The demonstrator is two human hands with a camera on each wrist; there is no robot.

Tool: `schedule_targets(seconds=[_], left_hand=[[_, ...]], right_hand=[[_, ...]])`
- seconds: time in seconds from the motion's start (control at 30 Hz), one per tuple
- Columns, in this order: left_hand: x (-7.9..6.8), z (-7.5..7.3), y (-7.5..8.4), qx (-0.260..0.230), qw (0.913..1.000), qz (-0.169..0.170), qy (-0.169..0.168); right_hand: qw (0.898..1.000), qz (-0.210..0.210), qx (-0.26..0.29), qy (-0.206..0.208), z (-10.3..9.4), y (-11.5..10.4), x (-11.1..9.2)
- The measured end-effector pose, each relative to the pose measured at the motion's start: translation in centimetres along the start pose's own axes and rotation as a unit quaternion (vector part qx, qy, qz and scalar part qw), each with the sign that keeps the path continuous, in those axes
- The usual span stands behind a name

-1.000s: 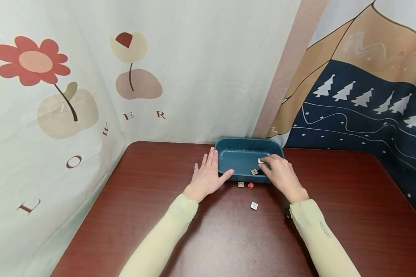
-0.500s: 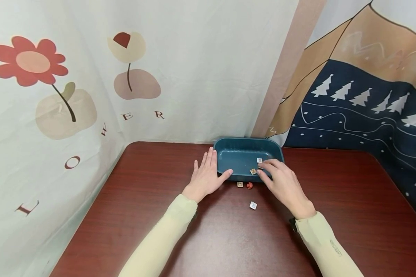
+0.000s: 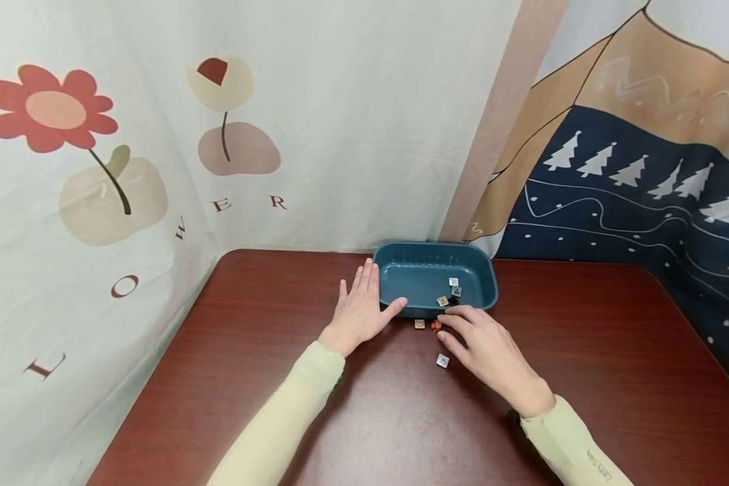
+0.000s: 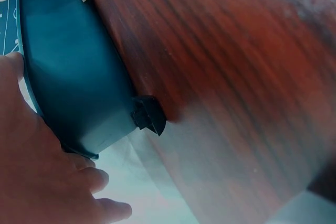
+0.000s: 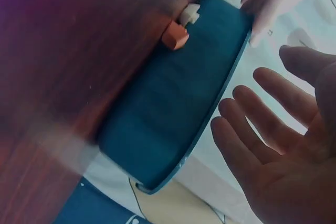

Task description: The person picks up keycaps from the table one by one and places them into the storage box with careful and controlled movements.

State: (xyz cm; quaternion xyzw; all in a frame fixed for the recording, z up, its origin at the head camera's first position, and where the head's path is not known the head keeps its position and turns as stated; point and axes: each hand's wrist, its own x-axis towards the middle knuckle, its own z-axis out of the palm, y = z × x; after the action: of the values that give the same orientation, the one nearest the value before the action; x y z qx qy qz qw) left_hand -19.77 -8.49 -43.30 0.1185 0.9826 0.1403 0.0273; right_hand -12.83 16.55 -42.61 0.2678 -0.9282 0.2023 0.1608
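My left hand [image 3: 358,310] lies with spread, straight fingers against the left end of a teal tray [image 3: 407,273], thumb over its front rim. My right hand [image 3: 486,344] is at the tray's front right, fingers slightly bent and holding nothing. Its fingertips are close to a small orange keycap-like piece [image 3: 435,325]; the right wrist view shows the fingers apart. Left of the orange piece [image 5: 175,35] sits a beige piece [image 3: 420,324]. Nearer the front is a white piece [image 3: 442,361]. A black piece [image 4: 149,114] stands by the tray wall in the left wrist view.
Inside the tray, toward its right, lie a white piece [image 3: 453,281], a grey one [image 3: 456,291], a beige one [image 3: 442,301] and a dark one [image 3: 452,302]. The reddish-brown table [image 3: 279,317] ends at a printed curtain [image 3: 340,169] behind the tray.
My right hand has let a grey piece go in the tray and moved back over the front rim toward the orange piece. The left hand stays at the tray.
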Motion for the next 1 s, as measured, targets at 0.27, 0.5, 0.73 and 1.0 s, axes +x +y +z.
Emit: schedule_targets(seconds=[0.27,0.5,0.73,1.0], left_hand=[[0.0,0.1,-0.1,-0.003,1.0000,-0.001,0.001],[0.1,0.2,-0.2,-0.009,1.0000,0.000,0.001],[0.1,0.2,-0.2,-0.010,0.9999,-0.001,0.004],[0.1,0.2,-0.2,-0.013,0.9999,-0.003,0.004]], right_hand=[[0.998,-0.029,-0.003,-0.055,0.7,-0.8,-0.8],[0.990,-0.054,-0.006,-0.130,0.9,-0.9,-1.4],[0.984,-0.050,-0.013,-0.169,1.3,-1.0,-1.5],[0.981,-0.065,-0.024,-0.179,1.6,-1.2,-1.7]])
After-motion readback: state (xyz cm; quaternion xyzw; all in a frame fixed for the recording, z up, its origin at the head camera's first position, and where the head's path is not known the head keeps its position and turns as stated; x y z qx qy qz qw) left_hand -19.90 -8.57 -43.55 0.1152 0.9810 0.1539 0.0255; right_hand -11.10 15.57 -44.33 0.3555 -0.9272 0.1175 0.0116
